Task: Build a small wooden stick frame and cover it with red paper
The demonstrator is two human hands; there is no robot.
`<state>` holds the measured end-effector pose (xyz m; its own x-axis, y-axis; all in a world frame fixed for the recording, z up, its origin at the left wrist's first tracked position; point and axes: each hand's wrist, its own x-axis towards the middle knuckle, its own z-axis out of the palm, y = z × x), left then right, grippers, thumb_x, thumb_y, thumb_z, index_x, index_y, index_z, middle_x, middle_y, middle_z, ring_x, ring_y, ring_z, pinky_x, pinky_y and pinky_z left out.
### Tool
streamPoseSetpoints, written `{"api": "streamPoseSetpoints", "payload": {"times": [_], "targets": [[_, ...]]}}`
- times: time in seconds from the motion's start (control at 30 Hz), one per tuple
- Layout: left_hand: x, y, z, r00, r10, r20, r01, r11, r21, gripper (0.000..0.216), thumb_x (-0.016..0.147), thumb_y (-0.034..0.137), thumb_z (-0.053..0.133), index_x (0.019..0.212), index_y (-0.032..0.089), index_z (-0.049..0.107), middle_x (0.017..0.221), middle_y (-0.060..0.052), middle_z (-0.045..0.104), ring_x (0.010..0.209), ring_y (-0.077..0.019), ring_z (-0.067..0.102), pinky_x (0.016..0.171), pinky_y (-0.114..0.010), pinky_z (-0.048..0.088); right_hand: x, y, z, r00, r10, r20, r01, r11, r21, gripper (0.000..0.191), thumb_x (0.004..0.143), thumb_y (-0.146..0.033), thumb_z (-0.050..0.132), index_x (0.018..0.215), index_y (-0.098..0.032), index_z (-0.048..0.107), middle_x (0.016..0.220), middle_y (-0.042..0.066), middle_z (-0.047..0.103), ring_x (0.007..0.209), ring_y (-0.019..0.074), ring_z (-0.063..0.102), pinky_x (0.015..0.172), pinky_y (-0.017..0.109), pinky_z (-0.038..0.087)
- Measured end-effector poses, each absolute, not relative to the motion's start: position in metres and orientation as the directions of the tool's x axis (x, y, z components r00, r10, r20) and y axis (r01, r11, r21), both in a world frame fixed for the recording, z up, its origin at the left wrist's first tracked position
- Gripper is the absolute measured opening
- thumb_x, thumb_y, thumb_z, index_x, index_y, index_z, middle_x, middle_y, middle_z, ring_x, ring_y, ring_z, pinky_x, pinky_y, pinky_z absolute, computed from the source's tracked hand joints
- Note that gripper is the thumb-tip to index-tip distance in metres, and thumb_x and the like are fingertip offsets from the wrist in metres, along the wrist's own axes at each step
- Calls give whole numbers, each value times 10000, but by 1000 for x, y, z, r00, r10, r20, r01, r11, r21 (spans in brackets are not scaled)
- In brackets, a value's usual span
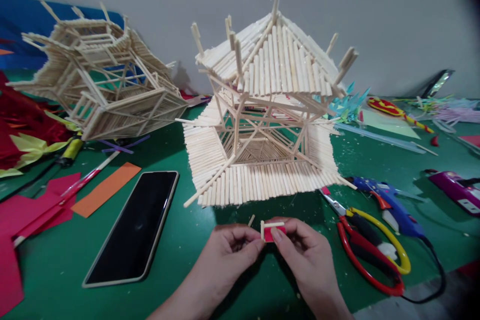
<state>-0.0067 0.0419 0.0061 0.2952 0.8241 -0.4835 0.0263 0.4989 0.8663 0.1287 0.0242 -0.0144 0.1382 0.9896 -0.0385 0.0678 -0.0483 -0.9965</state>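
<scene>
Between my hands is a small red paper piece [269, 234] with short wooden sticks along its top and left edges. My right hand [305, 252] pinches its right side, thumb flat on the red face. The fingertips of my left hand [232, 250] close on the short upright stick [262, 231] at the left edge. Another stick end [251, 220] pokes up behind my left fingers; how it is held is hidden. Just beyond my hands stands a pagoda-like model [255, 182] built of wooden sticks, with a peaked upper roof and a wide lower roof.
Left on the green table [180, 280] lie a phone [133, 230], an orange strip [107, 189] and red paper [33, 215]. A second stick model [127, 115] stands behind them. Scissors [375, 250], a blue glue gun [390, 205] and its cord lie right of my hands.
</scene>
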Motion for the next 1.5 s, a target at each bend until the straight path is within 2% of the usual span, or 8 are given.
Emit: {"api": "streamPoseSetpoints", "payload": {"times": [0.4,0.6,0.87,1.1,1.3,1.5], "targets": [[-8,42,6,300,839,-454,22,470,882,170,665,301,595,602,144,616,524,43,470,514,-99,367,499,-212,279,127,24,-14,163,987,7,42,0,-999,69,705,-212,584,656,-177,620,710,36,664,610,144,616,530,206,498],[-8,42,5,290,837,-464,40,473,880,172,665,319,591,625,158,638,523,43,482,526,-108,384,513,-212,293,129,24,-18,143,990,4,85,-8,-996,106,707,-257,582,657,-171,617,704,45,667,587,153,615,500,212,499],[-8,43,6,299,836,-461,59,466,883,186,677,314,581,620,144,631,524,41,476,529,-105,380,514,-213,291,127,25,-17,153,988,26,129,6,-992,79,709,-230,575,667,-180,619,696,31,661,559,131,591,472,195,469],[-7,42,-2,286,844,-453,-6,474,880,159,625,315,622,623,156,637,569,25,542,550,-112,428,541,-222,319,128,23,-21,137,990,46,216,16,-976,105,723,-255,560,678,-184,623,712,37,661,604,152,596,462,198,458],[-3,40,-7,244,870,-428,-5,442,897,186,630,316,608,569,145,572,525,41,462,519,-101,372,502,-216,289,127,22,-23,142,987,80,254,42,-966,109,727,-247,556,676,-178,623,715,43,659,620,155,594,487,200,458],[-4,40,1,251,876,-411,17,420,907,203,660,311,587,625,111,586,549,38,445,533,-96,346,510,-214,283,127,22,-24,146,985,90,249,52,-967,102,727,-245,556,684,-184,626,718,37,667,622,152,599,499,194,464]]}}
